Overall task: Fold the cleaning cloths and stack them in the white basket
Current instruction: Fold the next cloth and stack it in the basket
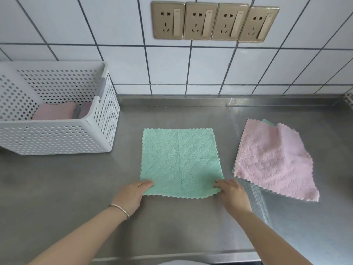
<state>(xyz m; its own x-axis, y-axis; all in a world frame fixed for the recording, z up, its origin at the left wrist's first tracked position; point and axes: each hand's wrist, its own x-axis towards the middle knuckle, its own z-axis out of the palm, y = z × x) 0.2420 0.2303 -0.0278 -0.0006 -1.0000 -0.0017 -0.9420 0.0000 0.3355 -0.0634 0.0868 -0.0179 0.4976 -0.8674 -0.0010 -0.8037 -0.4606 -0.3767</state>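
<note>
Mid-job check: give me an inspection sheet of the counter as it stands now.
Surface: steel counter, bare patches shiny.
Job's things: green cloth spread flat; pink cloth rumpled to its right, a green edge showing beneath; white basket at left, holding folded pink cloths.
Clutter: nothing seen.
Hands: left hand and right hand pinch the green cloth's near corners.
Cables: nothing seen.
Surroundings: tiled wall, four sockets.

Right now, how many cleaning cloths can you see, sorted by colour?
Green: 2, one spread flat, one peeking out under the loose pink one.
Pink: 2, one loose on the counter, one folded in the white basket.
Total: 4.
</note>
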